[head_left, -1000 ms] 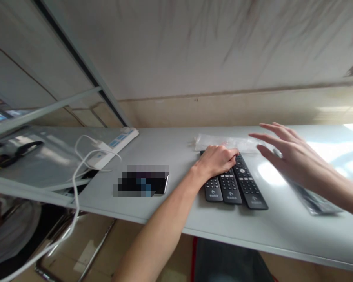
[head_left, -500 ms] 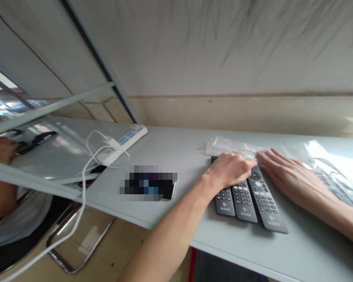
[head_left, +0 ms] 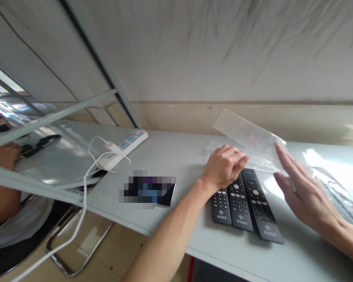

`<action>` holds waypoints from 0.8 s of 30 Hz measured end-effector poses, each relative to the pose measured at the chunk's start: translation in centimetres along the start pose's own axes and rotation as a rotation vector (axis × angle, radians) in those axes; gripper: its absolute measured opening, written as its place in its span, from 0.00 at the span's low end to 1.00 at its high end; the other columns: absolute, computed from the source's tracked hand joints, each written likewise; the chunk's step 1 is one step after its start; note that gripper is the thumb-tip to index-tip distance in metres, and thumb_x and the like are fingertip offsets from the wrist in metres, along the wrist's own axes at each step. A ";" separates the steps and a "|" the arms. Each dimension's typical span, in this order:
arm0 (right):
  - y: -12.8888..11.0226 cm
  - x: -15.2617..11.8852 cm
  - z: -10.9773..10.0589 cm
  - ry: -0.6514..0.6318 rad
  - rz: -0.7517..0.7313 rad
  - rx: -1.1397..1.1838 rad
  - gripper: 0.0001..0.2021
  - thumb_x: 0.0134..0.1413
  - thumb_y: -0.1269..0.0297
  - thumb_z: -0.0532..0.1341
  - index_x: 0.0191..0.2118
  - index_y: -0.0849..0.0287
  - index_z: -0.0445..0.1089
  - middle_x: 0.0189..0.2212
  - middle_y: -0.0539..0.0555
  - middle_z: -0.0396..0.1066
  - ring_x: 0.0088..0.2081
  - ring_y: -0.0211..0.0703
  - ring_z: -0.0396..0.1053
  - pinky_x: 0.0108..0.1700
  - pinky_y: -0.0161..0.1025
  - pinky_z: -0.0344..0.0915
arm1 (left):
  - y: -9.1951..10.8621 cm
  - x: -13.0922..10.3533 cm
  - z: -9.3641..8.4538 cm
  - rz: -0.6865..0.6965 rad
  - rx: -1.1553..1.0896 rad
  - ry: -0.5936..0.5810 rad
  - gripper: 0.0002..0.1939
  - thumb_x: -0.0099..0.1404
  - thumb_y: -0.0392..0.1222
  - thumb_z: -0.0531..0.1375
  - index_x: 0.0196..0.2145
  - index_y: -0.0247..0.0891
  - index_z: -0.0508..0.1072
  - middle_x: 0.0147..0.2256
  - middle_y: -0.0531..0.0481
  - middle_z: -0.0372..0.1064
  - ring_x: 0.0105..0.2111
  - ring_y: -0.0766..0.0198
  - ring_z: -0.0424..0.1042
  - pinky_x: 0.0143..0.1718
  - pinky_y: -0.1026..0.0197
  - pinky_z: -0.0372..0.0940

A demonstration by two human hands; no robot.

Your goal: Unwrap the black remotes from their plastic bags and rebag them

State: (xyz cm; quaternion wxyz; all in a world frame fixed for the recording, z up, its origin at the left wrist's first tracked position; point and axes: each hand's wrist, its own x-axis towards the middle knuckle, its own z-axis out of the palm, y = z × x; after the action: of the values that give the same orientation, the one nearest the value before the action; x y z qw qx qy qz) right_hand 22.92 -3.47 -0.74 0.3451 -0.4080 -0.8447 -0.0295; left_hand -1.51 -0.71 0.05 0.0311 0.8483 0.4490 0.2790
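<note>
Three dark remote controls, a left one (head_left: 222, 207), a middle one (head_left: 241, 207) and a right one (head_left: 261, 205), lie side by side on the grey table (head_left: 202, 235). My left hand (head_left: 225, 166) is closed over the upper ends of the left and middle remotes, its fingertips hidden. A clear plastic bag (head_left: 250, 135) with a small red print is raised at a slant behind them. Its right end meets the fingertips of my right hand (head_left: 307, 192), which is open, thumb apart from the straight fingers. More clear plastic (head_left: 260, 162) lies flat beneath the raised bag.
Bagged remotes (head_left: 344, 199) lie at the right under my right forearm. A phone (head_left: 167, 194), partly pixelated, and a white power strip (head_left: 132, 141) with a white cable are on the left. Beyond a metal frame (head_left: 88, 102), another person's hand (head_left: 6, 154) is near a black object.
My right hand has come up off the table, and a clear bag now stands raised at its fingertips. My left hand has shifted slightly left, uncovering the top of the right remote.
</note>
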 end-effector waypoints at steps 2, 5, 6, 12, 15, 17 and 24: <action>-0.2 -0.1 -0.1 -0.002 -0.004 0.033 0.39 0.76 0.66 0.54 0.83 0.40 0.36 0.80 0.51 0.45 0.77 0.65 0.54 0.72 0.70 0.65 | 0.2 0.0 -0.1 0.010 -0.013 0.007 0.28 0.86 0.52 0.43 0.65 0.34 0.73 0.67 0.43 0.71 0.64 0.55 0.69 0.65 0.51 0.65; -0.1 -0.1 0.1 -0.044 -0.033 0.049 0.39 0.76 0.64 0.55 0.83 0.40 0.36 0.80 0.52 0.47 0.77 0.65 0.54 0.72 0.72 0.63 | 0.3 0.0 -0.2 0.038 -0.021 -0.012 0.30 0.85 0.54 0.43 0.73 0.33 0.63 0.75 0.40 0.58 0.74 0.56 0.59 0.73 0.51 0.58; 0.1 -0.1 0.2 -0.060 -0.045 0.043 0.39 0.76 0.63 0.55 0.83 0.39 0.37 0.80 0.53 0.48 0.77 0.65 0.54 0.73 0.72 0.61 | 0.3 0.0 -0.2 0.043 -0.020 -0.026 0.30 0.85 0.54 0.44 0.75 0.34 0.60 0.76 0.40 0.56 0.76 0.57 0.56 0.74 0.51 0.56; 1.6 -0.7 1.7 -0.182 -0.186 0.063 0.38 0.77 0.60 0.55 0.83 0.43 0.37 0.79 0.58 0.52 0.76 0.63 0.56 0.70 0.68 0.68 | 0.6 0.1 -0.7 0.095 -0.065 -0.063 0.34 0.83 0.56 0.49 0.79 0.44 0.48 0.76 0.44 0.57 0.77 0.58 0.54 0.74 0.50 0.58; 2.1 -1.2 2.3 -0.210 -0.275 0.038 0.39 0.78 0.57 0.55 0.84 0.46 0.36 0.76 0.62 0.58 0.74 0.64 0.60 0.68 0.67 0.70 | 0.8 0.0 -0.4 0.157 -0.040 -0.065 0.29 0.83 0.52 0.50 0.76 0.46 0.57 0.75 0.47 0.59 0.76 0.56 0.55 0.74 0.47 0.60; 1.9 -1.3 2.2 -0.176 -0.282 0.008 0.39 0.78 0.58 0.55 0.84 0.46 0.35 0.74 0.63 0.62 0.73 0.65 0.63 0.67 0.67 0.71 | 0.5 0.0 -0.3 0.164 0.043 -0.061 0.24 0.82 0.45 0.50 0.72 0.46 0.66 0.74 0.47 0.61 0.76 0.55 0.56 0.74 0.46 0.60; 0.0 -0.7 0.9 -0.071 -0.004 0.038 0.43 0.76 0.58 0.57 0.84 0.46 0.29 0.76 0.66 0.59 0.70 0.68 0.67 0.67 0.67 0.71 | -2.2 -0.2 -0.9 0.037 0.233 0.162 0.27 0.80 0.30 0.47 0.71 0.42 0.68 0.74 0.47 0.61 0.76 0.59 0.56 0.77 0.45 0.53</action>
State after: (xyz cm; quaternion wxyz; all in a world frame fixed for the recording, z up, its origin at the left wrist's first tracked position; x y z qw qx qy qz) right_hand 22.71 -3.70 -1.86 0.3226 -0.4003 -0.8577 0.0003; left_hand -3.67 0.25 0.00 -0.1091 0.8290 0.4635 0.2931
